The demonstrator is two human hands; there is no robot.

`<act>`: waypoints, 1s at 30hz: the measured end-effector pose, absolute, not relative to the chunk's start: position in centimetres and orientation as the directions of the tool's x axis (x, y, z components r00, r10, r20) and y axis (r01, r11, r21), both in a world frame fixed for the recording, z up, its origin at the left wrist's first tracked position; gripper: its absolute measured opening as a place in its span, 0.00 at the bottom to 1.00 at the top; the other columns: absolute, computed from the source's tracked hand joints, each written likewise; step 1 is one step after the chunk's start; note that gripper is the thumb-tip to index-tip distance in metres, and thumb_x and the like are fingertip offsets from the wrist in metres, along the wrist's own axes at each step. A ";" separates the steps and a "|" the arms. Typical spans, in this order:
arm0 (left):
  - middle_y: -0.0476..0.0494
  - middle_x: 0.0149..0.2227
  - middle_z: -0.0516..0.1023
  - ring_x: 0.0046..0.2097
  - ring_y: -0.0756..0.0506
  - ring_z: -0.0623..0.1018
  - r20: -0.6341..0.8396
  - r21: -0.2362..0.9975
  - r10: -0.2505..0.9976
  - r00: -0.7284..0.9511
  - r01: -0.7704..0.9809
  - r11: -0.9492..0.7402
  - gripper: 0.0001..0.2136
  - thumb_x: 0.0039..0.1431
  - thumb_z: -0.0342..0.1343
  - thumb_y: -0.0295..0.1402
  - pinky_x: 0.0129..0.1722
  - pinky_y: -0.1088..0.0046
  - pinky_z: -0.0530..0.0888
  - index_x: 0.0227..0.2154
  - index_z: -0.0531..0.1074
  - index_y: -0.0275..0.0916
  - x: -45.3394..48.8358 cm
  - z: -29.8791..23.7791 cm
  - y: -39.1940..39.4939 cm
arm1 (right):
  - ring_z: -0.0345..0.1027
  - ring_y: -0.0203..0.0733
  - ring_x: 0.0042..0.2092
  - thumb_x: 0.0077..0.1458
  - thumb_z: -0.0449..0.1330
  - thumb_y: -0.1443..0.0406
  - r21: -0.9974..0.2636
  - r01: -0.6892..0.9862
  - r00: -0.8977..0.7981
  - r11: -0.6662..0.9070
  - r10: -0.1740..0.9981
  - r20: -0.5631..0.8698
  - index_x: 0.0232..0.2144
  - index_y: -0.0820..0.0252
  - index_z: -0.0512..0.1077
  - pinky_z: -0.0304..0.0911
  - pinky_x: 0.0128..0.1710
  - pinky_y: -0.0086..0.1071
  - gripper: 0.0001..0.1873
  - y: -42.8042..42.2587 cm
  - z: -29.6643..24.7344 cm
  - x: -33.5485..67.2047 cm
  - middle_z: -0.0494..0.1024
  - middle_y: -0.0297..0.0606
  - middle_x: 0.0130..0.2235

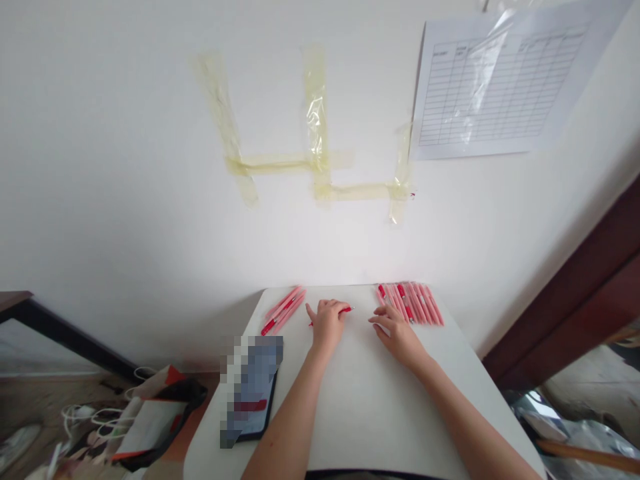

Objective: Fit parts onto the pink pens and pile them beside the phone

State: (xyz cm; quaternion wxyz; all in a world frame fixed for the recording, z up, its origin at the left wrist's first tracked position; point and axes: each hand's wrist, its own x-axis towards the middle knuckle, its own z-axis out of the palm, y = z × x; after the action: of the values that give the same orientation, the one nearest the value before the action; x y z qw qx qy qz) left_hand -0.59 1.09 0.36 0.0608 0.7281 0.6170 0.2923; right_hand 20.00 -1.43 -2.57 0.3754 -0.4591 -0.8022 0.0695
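My left hand (329, 321) is closed over a red pen (346, 309) near the middle of the white table. The pen's pointed tip sticks out to the right of my fingers, and a bit of red shows at the other side. My right hand (396, 330) hovers or rests, I cannot tell which, with its fingers apart and nothing in them. Just beyond it lies a row of pink and red pens (417, 303), side by side at the far right. A smaller bunch of pink and red pens (284, 311) lies at the far left.
A phone (255, 390), partly blurred out, lies along the left side of the white table (370, 427). The table's far edge meets a wall with yellowish tape (316, 113) and a printed sheet (495, 87). A bag (155, 420) and white cables stand on the left floor.
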 end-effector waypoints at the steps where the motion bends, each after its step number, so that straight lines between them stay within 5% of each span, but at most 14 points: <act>1: 0.52 0.42 0.81 0.50 0.43 0.71 0.346 0.454 0.934 0.083 0.857 -0.245 0.09 0.61 0.55 0.30 0.62 0.34 0.38 0.38 0.77 0.53 -0.4 0.3 1.0 | 0.69 0.44 0.49 0.62 0.52 0.66 -0.453 0.686 -0.296 0.569 0.787 0.540 0.45 0.54 0.75 0.70 0.47 0.40 0.14 -1.4 -2.6 20.0 0.71 0.44 0.47; 10: 0.54 0.42 0.82 0.51 0.44 0.71 0.297 0.463 0.930 0.215 0.820 -0.337 0.09 0.60 0.56 0.30 0.62 0.32 0.33 0.37 0.78 0.53 0.4 -0.4 0.7 | 0.69 0.44 0.49 0.60 0.53 0.69 -0.447 0.694 -0.301 0.565 0.791 0.532 0.45 0.53 0.75 0.69 0.48 0.40 0.15 -1.3 -2.8 20.1 0.71 0.43 0.48; 20: 0.50 0.46 0.80 0.55 0.39 0.68 0.188 0.387 0.974 0.123 0.902 -0.189 0.04 0.56 0.62 0.34 0.59 0.27 0.35 0.34 0.78 0.49 -2.5 0.7 1.6 | 0.69 0.44 0.49 0.60 0.53 0.69 -0.442 0.702 -0.292 0.559 0.791 0.537 0.45 0.55 0.75 0.70 0.47 0.40 0.14 -1.1 -3.1 20.2 0.70 0.44 0.48; 30: 0.51 0.41 0.80 0.53 0.41 0.70 0.244 0.432 0.951 0.190 0.856 -0.282 0.03 0.57 0.60 0.34 0.59 0.27 0.34 0.33 0.77 0.50 -1.8 1.0 1.0 | 0.66 0.47 0.52 0.63 0.53 0.63 -0.435 0.729 -0.236 0.529 0.790 0.565 0.50 0.53 0.72 0.68 0.51 0.43 0.15 -0.9 -2.9 20.3 0.68 0.45 0.51</act>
State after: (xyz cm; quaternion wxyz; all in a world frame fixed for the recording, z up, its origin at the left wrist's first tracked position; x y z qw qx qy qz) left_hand -1.79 0.98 0.97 0.0998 0.7648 0.5908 0.2368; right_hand 20.34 -0.92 -2.94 0.3849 -0.4837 -0.7850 0.0401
